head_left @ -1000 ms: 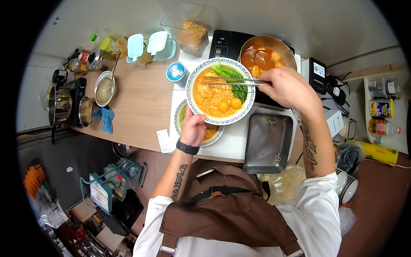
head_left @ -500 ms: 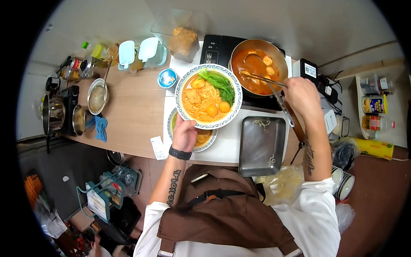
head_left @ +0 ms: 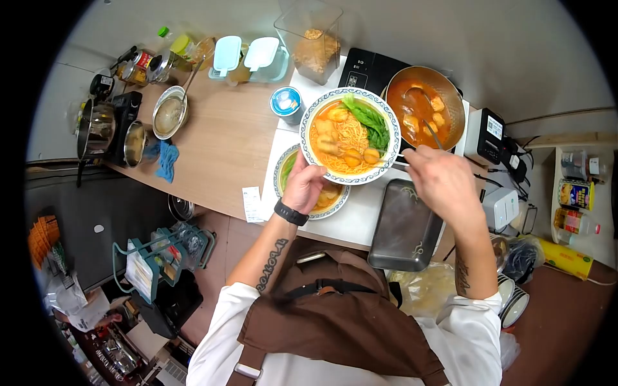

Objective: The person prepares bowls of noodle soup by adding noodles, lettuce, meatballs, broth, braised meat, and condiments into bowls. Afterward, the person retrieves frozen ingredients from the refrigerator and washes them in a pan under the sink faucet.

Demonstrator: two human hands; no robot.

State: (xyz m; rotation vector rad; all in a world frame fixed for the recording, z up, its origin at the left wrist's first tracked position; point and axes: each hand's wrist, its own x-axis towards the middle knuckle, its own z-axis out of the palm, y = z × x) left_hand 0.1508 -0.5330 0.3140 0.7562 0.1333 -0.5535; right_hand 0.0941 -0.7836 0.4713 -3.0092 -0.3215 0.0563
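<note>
My left hand (head_left: 305, 185) grips the near rim of a blue-patterned noodle bowl (head_left: 305, 138), thumb on top. In the bowl lie noodles (head_left: 355, 134), green leafy vegetable (head_left: 368, 122) and several yellow-orange balls in reddish broth. My right hand (head_left: 443, 183) is closed on thin chopsticks (head_left: 400, 163), whose blurred tips reach over the right side of the bowl. A second bowl (head_left: 335, 211) sits partly hidden underneath. Right of the held bowl is a pot (head_left: 456, 96) of red broth with several chunks and a ladle (head_left: 432, 134) in it.
A black induction cooker (head_left: 364, 67) lies under the pot. A metal tray (head_left: 405, 225) is at the counter's front edge. A blue-lidded tub (head_left: 286, 103), a clear container (head_left: 315, 55) and a paper slip (head_left: 252, 204) are nearby. A white-and-black box (head_left: 484, 135) with cables stands right.
My right hand has brought the chopsticks from the pot to the bowl's right side. My left hand still holds the bowl. The camera view has shifted, moving the counter rightward in view.
</note>
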